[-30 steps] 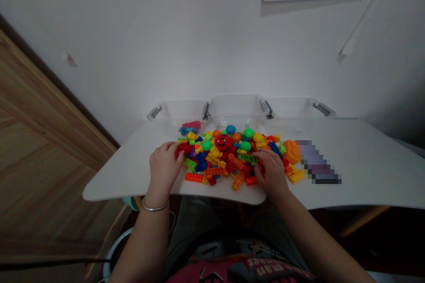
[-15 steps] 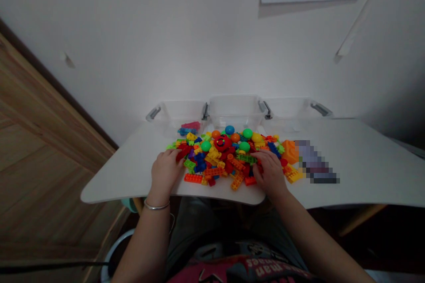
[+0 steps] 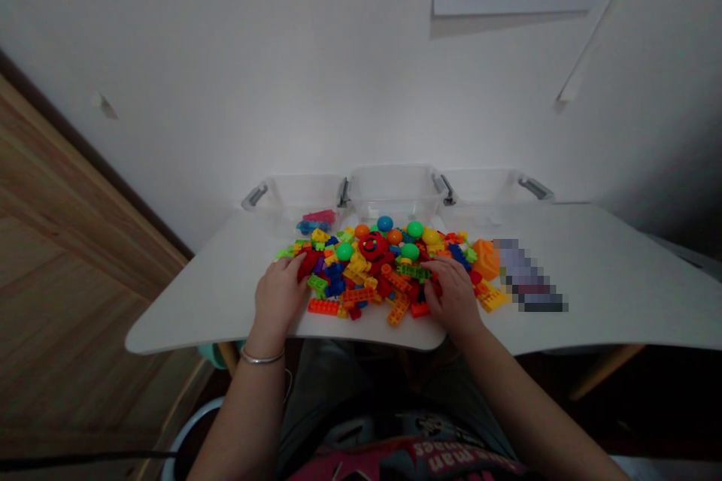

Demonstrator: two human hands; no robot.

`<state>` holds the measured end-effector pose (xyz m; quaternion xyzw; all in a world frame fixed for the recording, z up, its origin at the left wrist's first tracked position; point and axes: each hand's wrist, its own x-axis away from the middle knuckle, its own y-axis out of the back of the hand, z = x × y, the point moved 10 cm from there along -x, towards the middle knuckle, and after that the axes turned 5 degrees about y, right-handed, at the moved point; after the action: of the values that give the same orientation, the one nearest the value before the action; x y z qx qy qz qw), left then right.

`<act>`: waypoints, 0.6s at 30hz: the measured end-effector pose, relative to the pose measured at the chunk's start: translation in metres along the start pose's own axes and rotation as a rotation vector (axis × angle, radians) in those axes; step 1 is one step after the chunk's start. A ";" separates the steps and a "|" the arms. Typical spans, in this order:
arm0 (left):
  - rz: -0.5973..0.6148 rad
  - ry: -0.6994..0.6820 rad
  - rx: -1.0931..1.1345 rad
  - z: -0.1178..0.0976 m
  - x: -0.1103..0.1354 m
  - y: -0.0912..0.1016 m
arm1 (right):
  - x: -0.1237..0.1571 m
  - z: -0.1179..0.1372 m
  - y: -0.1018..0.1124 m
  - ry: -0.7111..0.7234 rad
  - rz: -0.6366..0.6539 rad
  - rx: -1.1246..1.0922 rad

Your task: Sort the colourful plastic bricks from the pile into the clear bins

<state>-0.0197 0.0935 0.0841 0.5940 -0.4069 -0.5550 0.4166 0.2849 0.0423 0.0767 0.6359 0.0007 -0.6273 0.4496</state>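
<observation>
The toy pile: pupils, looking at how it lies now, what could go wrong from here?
1. The balls lie loose among the bricks, so a shift in the pile might set one rolling.
2. An orange brick lies toward the front edge of the table; a push could send it over.
3. The right hand hides some pieces, which might get knocked unseen.

A heap of toy pieces [image 3: 358, 296] is filling the gap between the left hand [image 3: 280, 289] and the right hand [image 3: 453, 297], blocking any low sideways path; only a narrow strip of worktop [image 3: 208, 293] is running free along the near edge. Above the heap, open air is reaching back to the clear bins [image 3: 392, 184], whose sides are standing before the back wall [image 3: 253, 90]. Wider room is lying left of the left hand and (past a pixelated item [image 3: 527, 274]) at the far right.
</observation>
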 end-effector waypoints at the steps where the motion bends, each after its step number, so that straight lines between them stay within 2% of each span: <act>1: -0.002 -0.004 0.012 0.000 0.000 0.000 | 0.000 0.000 0.000 0.001 0.000 0.001; 5: -0.046 -0.003 0.096 0.004 -0.003 -0.001 | 0.001 -0.001 -0.001 0.002 -0.001 0.010; 9: -0.149 -0.022 0.273 0.012 -0.007 0.003 | 0.000 -0.002 -0.001 -0.002 -0.006 0.009; 11: -0.241 -0.031 0.392 0.016 -0.009 0.013 | 0.000 -0.002 0.000 -0.004 -0.014 0.003; 15: -0.500 -0.039 0.661 0.023 -0.017 0.043 | 0.001 -0.002 0.000 -0.004 -0.022 -0.016; 18: -0.651 0.027 0.843 0.034 -0.030 0.061 | 0.001 -0.003 0.001 -0.018 -0.032 -0.032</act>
<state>-0.0564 0.1013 0.1501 0.8124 -0.3839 -0.4364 -0.0470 0.2876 0.0430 0.0762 0.6229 0.0169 -0.6399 0.4497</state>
